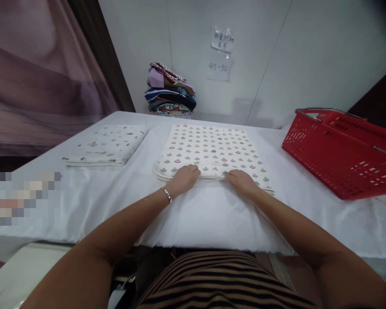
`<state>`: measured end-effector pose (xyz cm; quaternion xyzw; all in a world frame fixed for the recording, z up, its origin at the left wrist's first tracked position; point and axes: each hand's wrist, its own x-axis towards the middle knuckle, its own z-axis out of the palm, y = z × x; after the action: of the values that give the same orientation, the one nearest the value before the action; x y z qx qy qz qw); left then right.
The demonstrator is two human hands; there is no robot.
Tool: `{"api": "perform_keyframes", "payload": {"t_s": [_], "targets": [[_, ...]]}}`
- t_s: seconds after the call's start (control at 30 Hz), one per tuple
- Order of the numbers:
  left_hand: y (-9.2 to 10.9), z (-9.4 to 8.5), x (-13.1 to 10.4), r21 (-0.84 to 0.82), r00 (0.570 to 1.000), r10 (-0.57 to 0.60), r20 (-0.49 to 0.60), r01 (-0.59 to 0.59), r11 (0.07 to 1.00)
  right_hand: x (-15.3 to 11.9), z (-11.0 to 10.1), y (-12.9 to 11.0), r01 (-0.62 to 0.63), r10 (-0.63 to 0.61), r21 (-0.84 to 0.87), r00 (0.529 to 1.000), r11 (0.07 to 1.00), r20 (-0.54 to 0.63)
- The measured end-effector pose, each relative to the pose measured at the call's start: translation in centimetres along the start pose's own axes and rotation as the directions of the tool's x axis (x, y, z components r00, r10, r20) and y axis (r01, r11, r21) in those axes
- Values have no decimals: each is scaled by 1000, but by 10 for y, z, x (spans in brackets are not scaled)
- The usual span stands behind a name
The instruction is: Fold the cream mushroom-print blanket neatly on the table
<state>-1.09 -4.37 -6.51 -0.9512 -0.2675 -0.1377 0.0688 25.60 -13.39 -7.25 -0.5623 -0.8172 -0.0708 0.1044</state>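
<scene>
A white cloth with small grey, red, blue and yellow prints lies folded on the white-covered table in front of me. Several layers show along its near edge, and its near left corner is rounded. My left hand, with a silver bracelet at the wrist, grips that edge left of the middle. Farther right, my right hand pinches the same edge, fingers on top. Both thumbs are mostly hidden.
Another folded printed cloth lies to the left. A red plastic basket with metal handles stands on the right of the table. Piled folded fabrics are at the back by the wall, under handwritten paper signs. A blurred-out patch covers the left edge.
</scene>
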Motion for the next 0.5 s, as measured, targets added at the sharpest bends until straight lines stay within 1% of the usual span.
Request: {"api": "perform_keyframes", "payload": {"t_s": [0.07,0.13,0.27,0.4,0.5], "targets": [[-2,4,3,45,999,22,-33,-20,999,4,-1,3,-20,18,-49,999,999,-52],[-3,10,3,52,998,42,-54,-39,998,5,-1,3,-25,20,-64,997,998,-78],[-3,17,-3,41,995,91,-39,-89,995,-1,6,-2,38,-39,-36,999,999,-9],[-5,11,-3,63,990,130,-57,-126,990,-3,11,-4,28,-28,-24,1000,999,-4],[-11,4,5,54,990,92,-103,-86,995,2,9,0,-6,6,-15,1000,1000,-12]]}}
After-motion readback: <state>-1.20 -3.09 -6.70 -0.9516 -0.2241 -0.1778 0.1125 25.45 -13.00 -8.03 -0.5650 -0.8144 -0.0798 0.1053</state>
